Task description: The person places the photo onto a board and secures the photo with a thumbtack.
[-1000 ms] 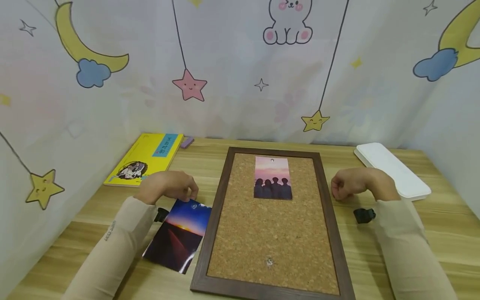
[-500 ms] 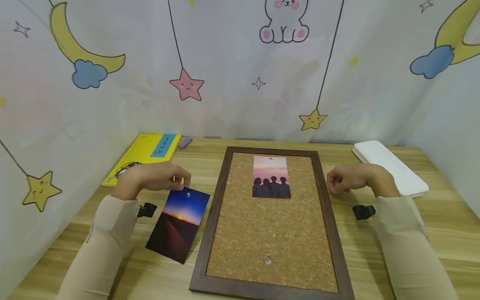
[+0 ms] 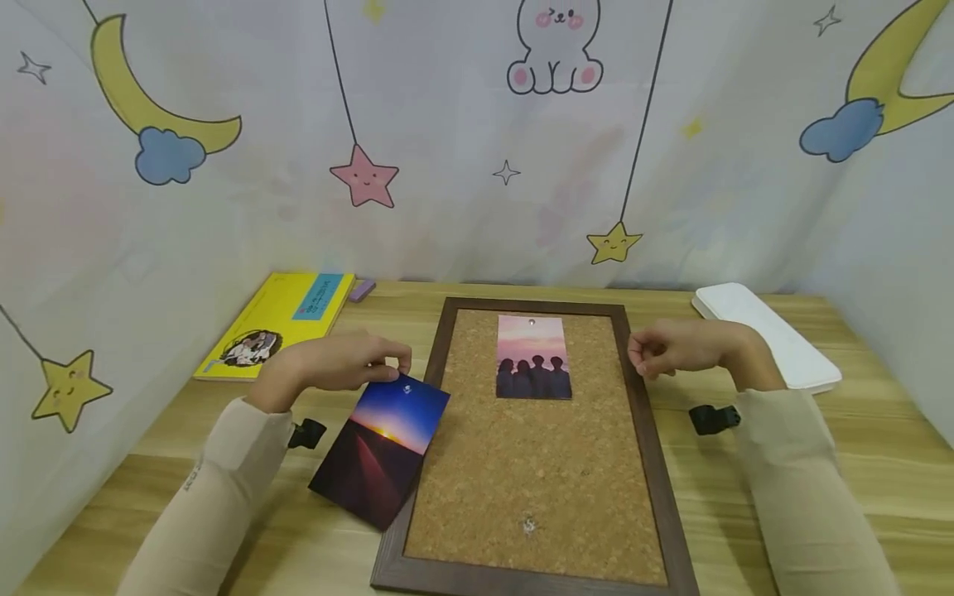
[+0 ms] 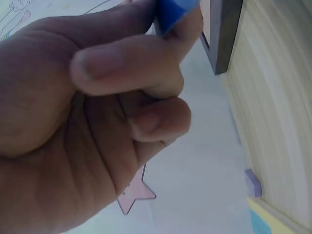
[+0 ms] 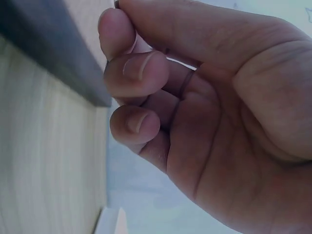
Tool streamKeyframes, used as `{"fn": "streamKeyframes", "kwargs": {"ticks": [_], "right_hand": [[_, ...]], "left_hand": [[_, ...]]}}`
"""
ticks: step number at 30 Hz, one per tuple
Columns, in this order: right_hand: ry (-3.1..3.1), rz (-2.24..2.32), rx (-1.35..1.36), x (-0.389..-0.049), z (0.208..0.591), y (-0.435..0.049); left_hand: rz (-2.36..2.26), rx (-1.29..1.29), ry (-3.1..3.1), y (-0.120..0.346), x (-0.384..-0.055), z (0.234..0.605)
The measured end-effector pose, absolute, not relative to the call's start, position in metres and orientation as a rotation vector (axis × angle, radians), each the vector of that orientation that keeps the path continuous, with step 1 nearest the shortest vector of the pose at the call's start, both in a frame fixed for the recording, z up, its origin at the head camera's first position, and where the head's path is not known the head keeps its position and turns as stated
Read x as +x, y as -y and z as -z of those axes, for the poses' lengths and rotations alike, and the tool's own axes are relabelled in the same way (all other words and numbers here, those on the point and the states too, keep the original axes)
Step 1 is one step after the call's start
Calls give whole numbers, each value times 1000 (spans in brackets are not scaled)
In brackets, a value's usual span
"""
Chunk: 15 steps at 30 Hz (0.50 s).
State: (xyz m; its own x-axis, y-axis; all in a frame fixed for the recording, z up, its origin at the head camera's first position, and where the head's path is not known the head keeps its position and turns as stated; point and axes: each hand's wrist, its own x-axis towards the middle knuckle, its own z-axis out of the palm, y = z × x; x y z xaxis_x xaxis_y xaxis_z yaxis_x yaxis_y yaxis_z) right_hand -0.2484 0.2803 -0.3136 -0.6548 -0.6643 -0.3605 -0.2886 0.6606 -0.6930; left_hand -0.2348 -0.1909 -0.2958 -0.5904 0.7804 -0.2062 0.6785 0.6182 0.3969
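My left hand (image 3: 339,360) pinches the top edge of a sunset photo (image 3: 382,451) between thumb and fingers. A small clear pushpin (image 3: 407,389) shows near that photo's top edge. The photo hangs tilted, its right side over the left border of a framed corkboard (image 3: 537,463). In the left wrist view only a blue corner of the photo (image 4: 171,13) shows at the fingertips. Over the board's right border is my right hand (image 3: 681,346), its fingers curled in and nothing clearly visible in them. In the right wrist view the thumb and index fingertips are partly cut off.
A pink photo with silhouettes (image 3: 533,368) is pinned at the board's top. Another clear pushpin (image 3: 529,526) stands in the lower cork. A yellow book (image 3: 286,310) and purple eraser (image 3: 363,290) lie back left, a white case (image 3: 775,339) back right. A printed curtain (image 3: 447,223) hangs behind.
My left hand has lifted the sunset photo off the table and carried it right, over the board's left border. My right hand has shifted slightly left, towards the board.
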Motion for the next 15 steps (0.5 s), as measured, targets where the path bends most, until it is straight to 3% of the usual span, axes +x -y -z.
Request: {"fn": "streamKeyframes", "kwargs": {"ticks": [15], "right_hand": [[-2283, 800, -929, -256, 301, -246]], "left_hand": [[-424, 1153, -2345, 132, -249, 296]]}}
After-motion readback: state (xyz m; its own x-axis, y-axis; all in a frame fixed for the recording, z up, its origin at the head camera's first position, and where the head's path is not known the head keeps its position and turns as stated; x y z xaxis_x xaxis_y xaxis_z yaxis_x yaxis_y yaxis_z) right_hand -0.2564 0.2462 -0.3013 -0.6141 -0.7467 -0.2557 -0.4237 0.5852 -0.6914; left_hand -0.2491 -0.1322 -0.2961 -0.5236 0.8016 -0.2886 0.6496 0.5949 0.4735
